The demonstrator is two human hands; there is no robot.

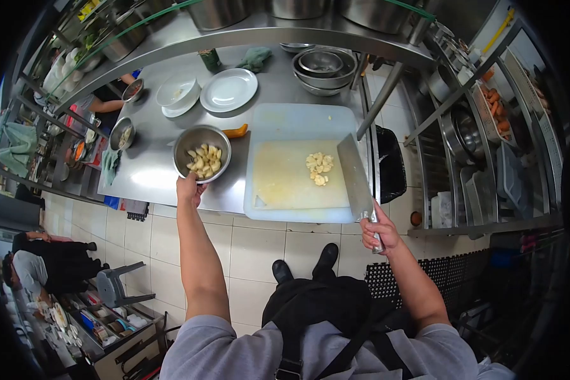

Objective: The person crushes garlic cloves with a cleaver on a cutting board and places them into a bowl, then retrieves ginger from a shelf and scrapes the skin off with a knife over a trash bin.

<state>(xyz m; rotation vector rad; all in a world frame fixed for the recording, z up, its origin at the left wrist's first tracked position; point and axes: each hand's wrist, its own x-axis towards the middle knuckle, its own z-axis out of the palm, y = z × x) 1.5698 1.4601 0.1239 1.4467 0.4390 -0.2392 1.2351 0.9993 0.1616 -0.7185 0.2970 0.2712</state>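
Note:
My left hand (190, 189) grips the near rim of a steel bowl (182, 142), which holds several peeled garlic cloves (204, 162). The bowl sits at the left of the cutting board (278, 193). In my right hand (381, 232) is the metal handle of a cleaver (356, 178), its broad blade angled up over the board's right edge. Flattened garlic (320, 166) lies in a small heap on the board, left of the blade. Behind the bowl an orange handle (236, 132) sticks out; the rest of that tool is hidden.
White plates (229, 90) and a white bowl (178, 92) stand farther back on the steel table (149, 168). Nested steel bowls (323, 81) are at the back right. An overhead shelf (259, 41) crosses above. A black bin (391, 163) stands right of the table. Other people work at left.

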